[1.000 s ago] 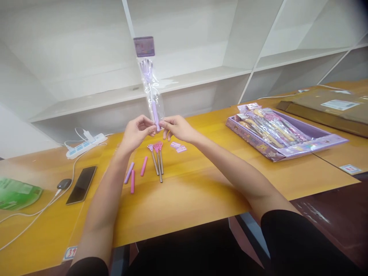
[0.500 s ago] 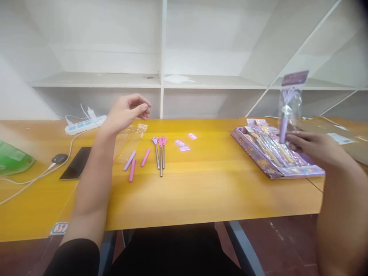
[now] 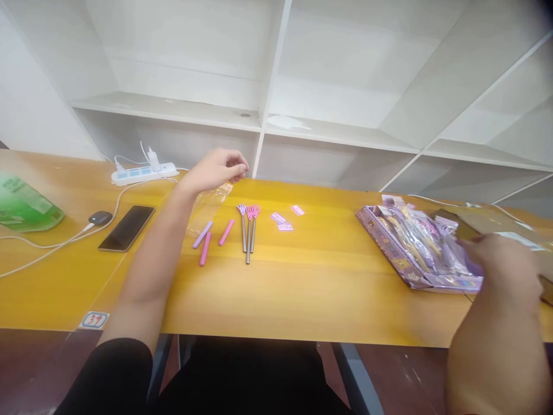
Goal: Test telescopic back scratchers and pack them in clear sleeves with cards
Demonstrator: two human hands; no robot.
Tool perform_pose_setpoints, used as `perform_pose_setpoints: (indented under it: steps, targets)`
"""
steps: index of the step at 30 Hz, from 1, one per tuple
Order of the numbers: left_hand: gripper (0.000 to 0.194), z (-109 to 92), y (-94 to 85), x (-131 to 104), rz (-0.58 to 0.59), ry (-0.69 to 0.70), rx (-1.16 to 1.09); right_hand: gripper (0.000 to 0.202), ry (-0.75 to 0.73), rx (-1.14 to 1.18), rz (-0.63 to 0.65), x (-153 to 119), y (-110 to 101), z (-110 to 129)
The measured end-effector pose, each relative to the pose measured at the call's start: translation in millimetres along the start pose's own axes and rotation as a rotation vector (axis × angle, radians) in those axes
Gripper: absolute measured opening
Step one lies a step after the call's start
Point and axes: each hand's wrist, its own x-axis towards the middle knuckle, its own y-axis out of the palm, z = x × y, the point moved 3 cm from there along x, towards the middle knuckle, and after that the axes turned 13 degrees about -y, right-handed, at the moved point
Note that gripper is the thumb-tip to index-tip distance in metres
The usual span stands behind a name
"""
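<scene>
- Now our right hand (image 3: 501, 259) has brought the bagged scratcher (image 3: 451, 255) from mid-frame down to the printed box (image 3: 384, 248), right of frame; it's among the other packed pieces.
- Motion blur there: can't tell whether we still grip it.
- Our left hand (image 3: 227, 166) hangs upper centre-left, fingers loosely curled, holding nothing visible, above clear film (image 3: 207, 207) on the counter (image 3: 328, 305).
- Centre-left: shiny metal rods (image 3: 248, 242) with splayed plastic heads, smooth pink/lilac tubes (image 3: 226, 232), small flat cards (image 3: 285, 226).
- Box: low-walled, patterned; bags glossy, crinkled.

Left grip (image 3: 222, 168) hangs loosely curled; right grip (image 3: 506, 259), blurred, extends far outward.
</scene>
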Motion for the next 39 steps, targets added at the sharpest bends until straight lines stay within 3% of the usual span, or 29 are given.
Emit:
perform_pose_setpoints:
  steps: [4,6,10,14,18,22,26,34,39]
  targets:
    - [0.020,32.1,19.3,19.9,0.187,-0.162,0.305,0.021,-0.188,0.015,0.155,-3.7,20.0,104.2]
    - [0.024,53.7,31.7,30.2,0.294,-0.269,0.512,0.023,-0.296,0.046,0.236,-6.3,37.3,158.0]
    - [0.029,91.0,51.6,43.5,0.409,-0.402,0.693,0.029,-0.510,0.132,0.407,-12.0,66.4,253.1]
    - [0.047,115.6,63.1,45.4,0.590,-0.495,0.777,0.034,-0.653,0.122,0.480,-19.8,80.2,327.4]
    - [0.056,124.6,69.0,44.2,0.713,-0.562,0.837,0.038,-0.719,0.062,0.547,-50.9,104.1,381.1]
    - [0.052,119.7,75.7,39.6,0.759,-0.599,0.870,0.042,-0.787,0.043,0.667,-96.2,145.4,413.0]
    - [0.036,106.2,78.2,32.5,0.774,-0.593,0.868,0.043,-0.825,0.083,0.684,-116.5,171.4,423.1]
    - [0.021,70.9,42.7,21.8,0.603,-0.573,0.693,0.044,-0.757,0.204,0.705,-120.0,178.9,425.1]
    - [0.015,46.4,24.7,14.4,0.396,-0.424,0.501,0.045,-0.641,0.356,0.714,-101.0,168.2,419.4]
